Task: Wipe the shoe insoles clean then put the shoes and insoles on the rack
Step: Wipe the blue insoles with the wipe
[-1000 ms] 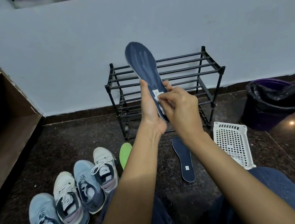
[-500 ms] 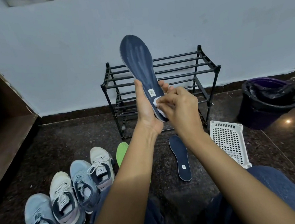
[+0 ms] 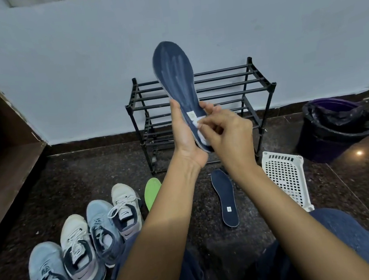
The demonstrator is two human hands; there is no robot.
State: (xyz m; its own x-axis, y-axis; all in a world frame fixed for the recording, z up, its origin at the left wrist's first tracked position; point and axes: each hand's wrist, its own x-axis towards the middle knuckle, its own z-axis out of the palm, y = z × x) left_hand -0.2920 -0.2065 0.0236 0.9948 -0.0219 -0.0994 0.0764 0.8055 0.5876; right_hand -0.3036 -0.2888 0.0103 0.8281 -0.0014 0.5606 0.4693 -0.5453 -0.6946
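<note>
Head view: navy insole [image 3: 176,76] upright before black rack [image 3: 252,81], heel clasped in left grip [image 3: 185,137]. White wipe [image 3: 202,136] pinched in right grip [image 3: 229,134], pressed against heel end. Second navy insole [image 3: 224,195], green insole [image 3: 152,191] and four shoes [image 3: 76,244] lying on floor [image 3: 90,173].

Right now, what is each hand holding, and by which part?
Left hand grips the dark blue shoe insole at its heel end; right hand pinches a small white wipe against that heel.
</note>
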